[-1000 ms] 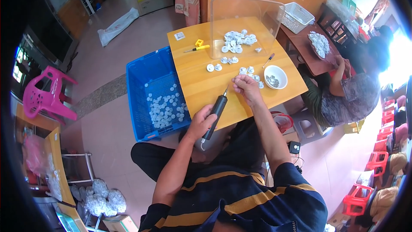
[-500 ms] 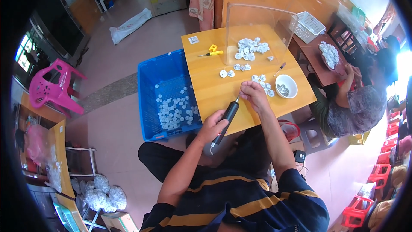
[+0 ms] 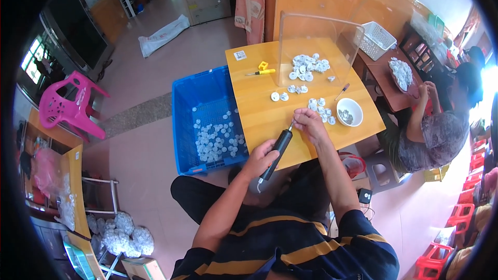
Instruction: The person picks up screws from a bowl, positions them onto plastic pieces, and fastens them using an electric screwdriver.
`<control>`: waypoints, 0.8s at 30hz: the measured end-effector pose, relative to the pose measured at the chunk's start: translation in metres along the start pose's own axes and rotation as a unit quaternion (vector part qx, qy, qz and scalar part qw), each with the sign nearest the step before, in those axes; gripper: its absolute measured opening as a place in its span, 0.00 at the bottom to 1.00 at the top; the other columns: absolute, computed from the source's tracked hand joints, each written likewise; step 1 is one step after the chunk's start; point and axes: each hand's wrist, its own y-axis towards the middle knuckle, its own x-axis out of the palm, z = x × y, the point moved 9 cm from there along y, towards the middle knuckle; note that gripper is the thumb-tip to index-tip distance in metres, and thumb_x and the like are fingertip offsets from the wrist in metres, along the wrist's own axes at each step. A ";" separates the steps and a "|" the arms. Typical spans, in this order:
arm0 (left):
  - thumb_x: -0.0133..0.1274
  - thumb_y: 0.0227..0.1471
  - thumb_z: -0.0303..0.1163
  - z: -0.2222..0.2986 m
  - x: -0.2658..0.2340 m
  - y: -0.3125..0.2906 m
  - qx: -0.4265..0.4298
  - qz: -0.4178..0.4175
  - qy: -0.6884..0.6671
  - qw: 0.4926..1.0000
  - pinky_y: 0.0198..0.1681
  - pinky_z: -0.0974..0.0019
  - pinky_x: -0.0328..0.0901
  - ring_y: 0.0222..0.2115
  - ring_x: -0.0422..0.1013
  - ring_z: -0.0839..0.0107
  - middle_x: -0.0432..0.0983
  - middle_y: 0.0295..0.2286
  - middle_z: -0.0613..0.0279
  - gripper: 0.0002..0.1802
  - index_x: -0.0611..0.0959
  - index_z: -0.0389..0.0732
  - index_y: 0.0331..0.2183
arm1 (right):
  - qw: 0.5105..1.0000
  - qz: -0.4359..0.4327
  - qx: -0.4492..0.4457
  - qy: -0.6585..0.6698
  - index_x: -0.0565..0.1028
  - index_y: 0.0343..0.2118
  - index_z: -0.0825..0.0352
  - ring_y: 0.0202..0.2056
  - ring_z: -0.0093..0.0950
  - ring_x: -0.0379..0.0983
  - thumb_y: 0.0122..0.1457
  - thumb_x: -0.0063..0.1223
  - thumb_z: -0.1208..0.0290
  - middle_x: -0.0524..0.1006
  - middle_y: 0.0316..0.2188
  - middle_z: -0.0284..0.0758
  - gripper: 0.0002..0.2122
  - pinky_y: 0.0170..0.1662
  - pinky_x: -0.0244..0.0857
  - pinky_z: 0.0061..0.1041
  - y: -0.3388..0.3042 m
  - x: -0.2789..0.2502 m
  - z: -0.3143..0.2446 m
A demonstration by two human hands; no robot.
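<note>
My left hand (image 3: 259,161) is wrapped round a black electric screwdriver (image 3: 278,149), held at a slant with its bit pointing up and away. At the bit's tip, over the near part of the yellow wooden table (image 3: 259,116), the fingers of my right hand (image 3: 312,126) are pinched together. Whatever sits between them is too small to make out. Just right of that hand stands a white bowl (image 3: 360,109) holding small metal screws (image 3: 344,117). Several white round plastic parts (image 3: 321,110) lie beside the bowl, with a larger pile (image 3: 309,67) farther back.
Left of the table, a blue crate (image 3: 179,119) holds many white parts. A clear panel (image 3: 280,52) stands upright on the tabletop. Two hand screwdrivers, one yellow (image 3: 265,71) and one dark (image 3: 342,91), lie there. Another person (image 3: 436,135) sits at right by a brown table (image 3: 381,75).
The whole view has shifted slightly, so the table and crate appear a little lower and farther right. Both hands keep their hold at the electric screwdriver.
</note>
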 end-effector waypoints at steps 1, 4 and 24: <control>0.49 0.61 0.28 -0.001 0.000 0.000 -0.004 -0.004 0.000 1.000 0.30 0.71 0.72 0.27 0.71 0.80 0.73 0.33 0.66 0.19 0.73 0.36 0.52 | 1.000 -0.001 0.009 0.001 0.77 0.41 0.67 0.35 0.25 0.79 0.60 0.58 0.79 0.80 0.33 0.33 0.07 0.39 0.75 0.21 0.000 0.000 0.001; 0.50 0.61 0.28 -0.002 0.002 0.000 0.000 -0.011 -0.002 1.000 0.30 0.71 0.72 0.27 0.71 0.80 0.73 0.33 0.67 0.19 0.73 0.36 0.53 | 1.000 -0.018 0.019 0.007 0.77 0.41 0.66 0.35 0.25 0.79 0.60 0.58 0.79 0.80 0.33 0.32 0.07 0.40 0.75 0.21 -0.001 0.001 0.001; 0.50 0.62 0.29 0.002 -0.008 -0.006 0.054 0.034 -0.045 0.997 0.31 0.71 0.72 0.26 0.73 0.78 0.72 0.32 0.65 0.20 0.71 0.36 0.54 | 0.682 0.105 -0.320 -0.649 0.77 0.44 0.60 0.46 0.44 0.74 0.54 0.60 0.74 0.74 0.46 0.41 0.14 0.46 0.72 0.41 0.040 0.064 -0.042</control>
